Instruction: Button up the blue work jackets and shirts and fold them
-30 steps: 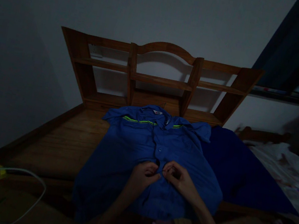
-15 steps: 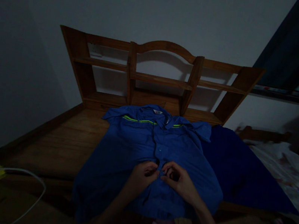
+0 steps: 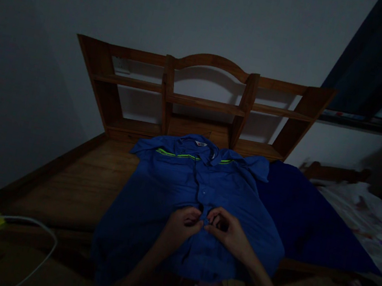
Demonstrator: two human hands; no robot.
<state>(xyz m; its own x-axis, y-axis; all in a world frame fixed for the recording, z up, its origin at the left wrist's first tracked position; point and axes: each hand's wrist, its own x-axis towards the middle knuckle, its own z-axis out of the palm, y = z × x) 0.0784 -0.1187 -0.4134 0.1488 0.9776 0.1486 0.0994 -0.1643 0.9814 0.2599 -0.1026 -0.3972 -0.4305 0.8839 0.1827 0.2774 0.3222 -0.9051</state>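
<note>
A blue short-sleeved shirt [image 3: 165,192] with yellow-green stripes across the chest lies spread on the wooden desk, its collar away from me. My left hand [image 3: 186,222] pinches the edge of its front opening, low on the button line. Close beside it, my right hand [image 3: 226,228] grips the opposite front edge, where a small button [image 3: 206,221] shows at the fingertips. Another button [image 3: 204,192] sits higher up on the right-hand front. The fingers partly hide the cloth between them.
The wooden desk [image 3: 80,178] carries a shelf unit [image 3: 206,103] at its back against the wall. Dark blue cloth [image 3: 312,220] lies right of the shirt. A white cable [image 3: 38,222] hangs over the front left. White bedding [image 3: 365,209] is at far right.
Both hands stay at the same spot on the shirt front, with only slight finger movement. The camera view has shifted very slightly.
</note>
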